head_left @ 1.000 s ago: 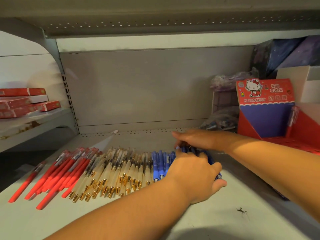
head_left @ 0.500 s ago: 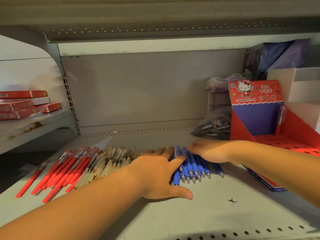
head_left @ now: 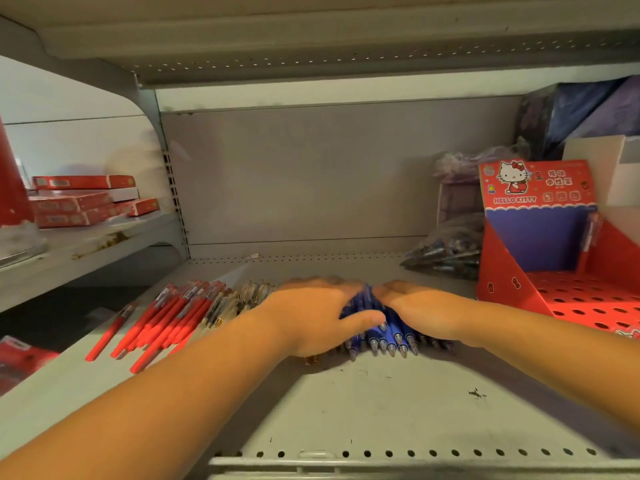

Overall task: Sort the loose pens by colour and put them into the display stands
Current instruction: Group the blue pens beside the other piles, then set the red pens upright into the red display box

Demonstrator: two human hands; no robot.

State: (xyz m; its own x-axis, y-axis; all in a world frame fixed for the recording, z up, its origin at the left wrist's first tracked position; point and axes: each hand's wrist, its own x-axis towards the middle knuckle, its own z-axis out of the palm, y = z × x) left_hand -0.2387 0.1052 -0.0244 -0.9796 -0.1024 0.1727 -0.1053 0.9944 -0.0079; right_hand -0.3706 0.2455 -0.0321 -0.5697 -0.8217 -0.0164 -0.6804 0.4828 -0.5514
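Note:
A bunch of blue pens (head_left: 380,336) lies on the grey shelf (head_left: 381,403), tips toward me. My left hand (head_left: 311,317) presses on the bunch from the left, with fingers stretched out and thumb laid across the pens. From the right, my right hand (head_left: 424,313) lies flat against the same bunch, fingers pointing left. The two hands almost meet over the pens. Left of them lie gold-and-clear pens (head_left: 239,301), partly hidden by my left hand, and a spread of red pens (head_left: 162,318). A red Hello Kitty display stand (head_left: 512,282) with a perforated tray stands at the right.
Bags of dark pens (head_left: 446,252) lie behind the stand against the back wall. Red flat boxes (head_left: 83,202) are stacked on the neighbouring shelf to the left. Dark purple boxes (head_left: 581,109) sit at the back right. The upper shelf hangs low overhead.
My left hand slid right, off the gold pens, onto the blue ones. Both hands have pushed the blue pens into a tighter bunch. The camera moved closer and tilted down.

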